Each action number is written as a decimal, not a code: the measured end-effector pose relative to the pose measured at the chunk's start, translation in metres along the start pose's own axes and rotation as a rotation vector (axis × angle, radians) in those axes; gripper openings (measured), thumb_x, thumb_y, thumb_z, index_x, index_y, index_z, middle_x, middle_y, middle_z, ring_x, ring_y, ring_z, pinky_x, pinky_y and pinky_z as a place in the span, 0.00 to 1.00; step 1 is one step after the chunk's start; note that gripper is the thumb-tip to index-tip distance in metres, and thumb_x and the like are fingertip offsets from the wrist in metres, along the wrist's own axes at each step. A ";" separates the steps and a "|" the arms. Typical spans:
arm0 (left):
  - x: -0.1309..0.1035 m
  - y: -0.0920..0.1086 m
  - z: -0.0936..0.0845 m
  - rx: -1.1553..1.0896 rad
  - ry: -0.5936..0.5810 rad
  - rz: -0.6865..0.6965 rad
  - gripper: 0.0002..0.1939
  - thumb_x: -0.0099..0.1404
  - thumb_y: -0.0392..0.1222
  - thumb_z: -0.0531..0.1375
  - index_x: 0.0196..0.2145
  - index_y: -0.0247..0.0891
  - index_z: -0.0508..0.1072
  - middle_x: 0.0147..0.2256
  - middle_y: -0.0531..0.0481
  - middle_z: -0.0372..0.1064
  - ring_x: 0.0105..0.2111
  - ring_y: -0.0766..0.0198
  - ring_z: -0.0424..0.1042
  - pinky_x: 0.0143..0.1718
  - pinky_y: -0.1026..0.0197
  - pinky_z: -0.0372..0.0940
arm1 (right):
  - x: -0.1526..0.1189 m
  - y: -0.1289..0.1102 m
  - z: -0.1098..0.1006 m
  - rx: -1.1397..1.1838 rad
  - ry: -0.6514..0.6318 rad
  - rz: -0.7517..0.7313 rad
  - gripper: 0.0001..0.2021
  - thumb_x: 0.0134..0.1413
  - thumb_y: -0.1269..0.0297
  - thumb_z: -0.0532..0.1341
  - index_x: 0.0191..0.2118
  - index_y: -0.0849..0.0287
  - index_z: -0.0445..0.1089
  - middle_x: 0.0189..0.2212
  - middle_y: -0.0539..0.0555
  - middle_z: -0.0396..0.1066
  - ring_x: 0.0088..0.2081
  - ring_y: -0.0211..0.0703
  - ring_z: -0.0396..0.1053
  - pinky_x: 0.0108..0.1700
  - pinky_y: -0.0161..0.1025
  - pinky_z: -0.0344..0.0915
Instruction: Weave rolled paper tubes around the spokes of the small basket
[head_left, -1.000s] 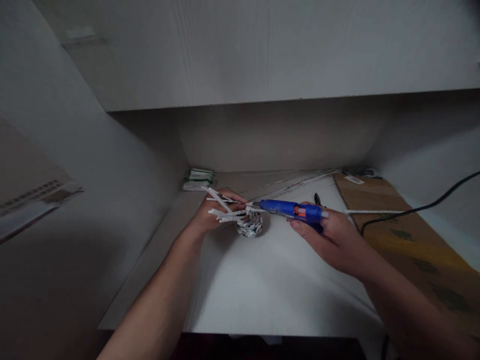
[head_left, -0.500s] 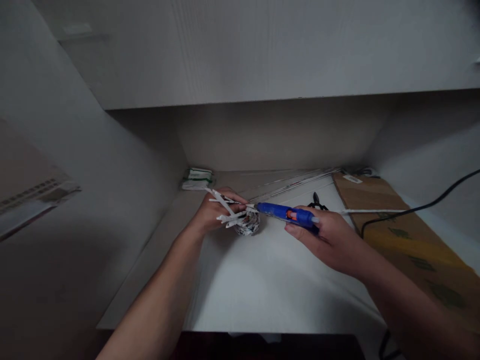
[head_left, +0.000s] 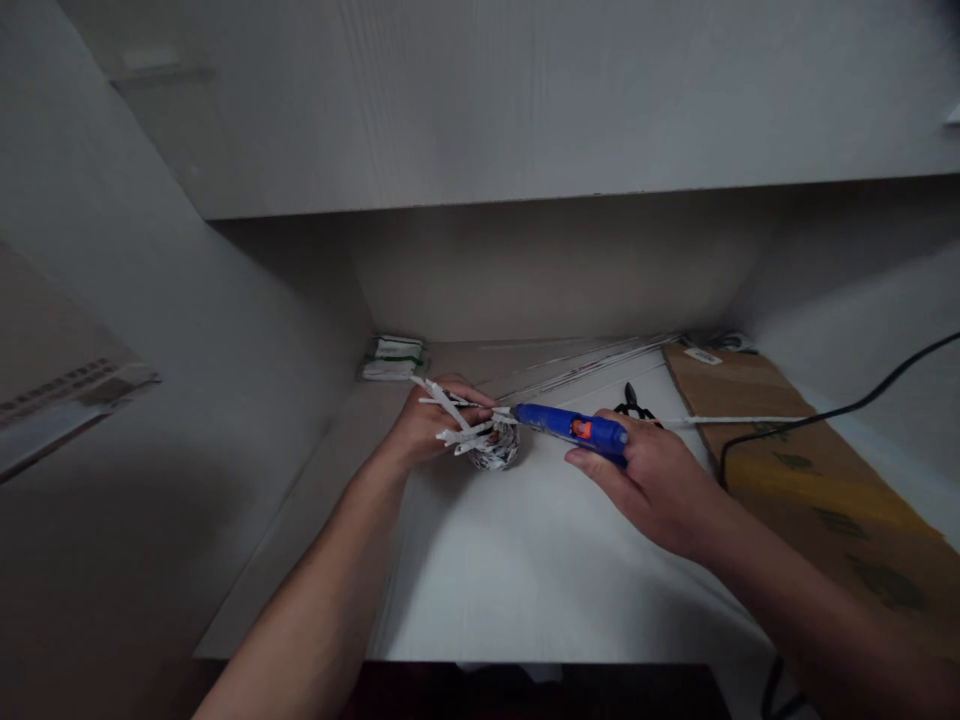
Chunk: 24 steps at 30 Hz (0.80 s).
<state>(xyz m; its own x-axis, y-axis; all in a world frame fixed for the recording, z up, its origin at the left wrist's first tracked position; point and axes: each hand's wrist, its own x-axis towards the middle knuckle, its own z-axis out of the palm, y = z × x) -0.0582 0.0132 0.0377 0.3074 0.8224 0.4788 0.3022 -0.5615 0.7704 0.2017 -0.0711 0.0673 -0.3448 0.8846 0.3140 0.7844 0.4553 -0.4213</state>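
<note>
A small round piece woven from paper strips sits over the white tabletop, with several loose strip ends sticking out to the left. My left hand is closed on it from the left, fingers pinching at its upper edge. My right hand is wrapped round a blue glue gun with an orange part in its body. The gun points left, its nozzle at the upper rim of the woven piece, close to my left fingertips.
Dark-handled pliers lie behind my right hand. Long thin paper sticks stretch along the back. Brown cardboard and a black cable are at right, a white-green packet at back left. A shelf board hangs overhead.
My right hand has shifted very slightly left, and the clear stub at the gun's rear no longer shows. My left hand and the woven piece look nearly the same.
</note>
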 end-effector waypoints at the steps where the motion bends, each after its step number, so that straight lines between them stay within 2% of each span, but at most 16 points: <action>1: 0.000 0.000 0.000 0.004 -0.005 0.001 0.08 0.55 0.44 0.66 0.32 0.39 0.81 0.30 0.46 0.75 0.31 0.60 0.73 0.32 0.60 0.66 | -0.001 0.000 0.000 -0.028 -0.004 0.000 0.14 0.63 0.52 0.53 0.32 0.56 0.61 0.26 0.49 0.66 0.26 0.38 0.63 0.30 0.37 0.56; 5: -0.001 0.001 -0.001 0.018 -0.021 -0.018 0.09 0.54 0.45 0.66 0.31 0.38 0.81 0.30 0.45 0.75 0.30 0.59 0.73 0.31 0.60 0.66 | -0.005 0.002 0.000 -0.196 0.004 -0.060 0.13 0.61 0.53 0.54 0.33 0.57 0.61 0.27 0.51 0.66 0.26 0.40 0.63 0.29 0.37 0.55; 10: -0.001 0.003 0.001 0.030 -0.021 -0.078 0.09 0.53 0.45 0.67 0.30 0.38 0.81 0.29 0.45 0.74 0.28 0.59 0.73 0.28 0.60 0.66 | -0.009 0.003 -0.002 -0.496 0.051 -0.239 0.04 0.55 0.65 0.57 0.35 0.59 0.64 0.30 0.55 0.68 0.32 0.45 0.65 0.32 0.39 0.55; 15: -0.002 0.009 0.000 0.044 -0.031 -0.100 0.09 0.52 0.45 0.66 0.29 0.38 0.81 0.28 0.45 0.74 0.28 0.59 0.73 0.28 0.60 0.66 | -0.010 0.013 -0.010 -0.727 0.028 -0.326 0.05 0.55 0.66 0.57 0.38 0.58 0.68 0.30 0.55 0.69 0.33 0.48 0.65 0.34 0.40 0.56; 18: -0.002 0.006 -0.002 -0.008 -0.020 -0.128 0.10 0.51 0.45 0.67 0.29 0.37 0.81 0.28 0.44 0.74 0.28 0.58 0.73 0.28 0.60 0.66 | -0.019 0.040 -0.020 -0.833 0.016 -0.357 0.10 0.58 0.65 0.56 0.44 0.59 0.69 0.32 0.56 0.70 0.34 0.49 0.65 0.34 0.41 0.57; 21: -0.002 0.001 -0.003 -0.093 0.016 -0.172 0.11 0.49 0.45 0.68 0.29 0.36 0.80 0.29 0.44 0.75 0.29 0.57 0.73 0.29 0.59 0.67 | -0.037 0.087 -0.042 -0.885 -0.014 -0.353 0.13 0.59 0.64 0.55 0.47 0.60 0.70 0.34 0.58 0.72 0.35 0.50 0.66 0.35 0.42 0.58; 24: -0.001 0.001 -0.005 -0.207 0.080 -0.253 0.13 0.47 0.46 0.70 0.29 0.35 0.79 0.29 0.45 0.76 0.28 0.58 0.73 0.28 0.60 0.67 | -0.062 0.142 -0.075 -0.936 -0.081 -0.193 0.14 0.55 0.67 0.58 0.48 0.61 0.70 0.36 0.61 0.73 0.37 0.51 0.67 0.39 0.43 0.60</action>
<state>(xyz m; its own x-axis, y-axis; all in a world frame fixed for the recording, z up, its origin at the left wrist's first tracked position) -0.0631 0.0122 0.0399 0.1712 0.9426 0.2866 0.1678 -0.3145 0.9343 0.3732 -0.0683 0.0518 -0.5182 0.8231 0.2322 0.7920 0.3595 0.4934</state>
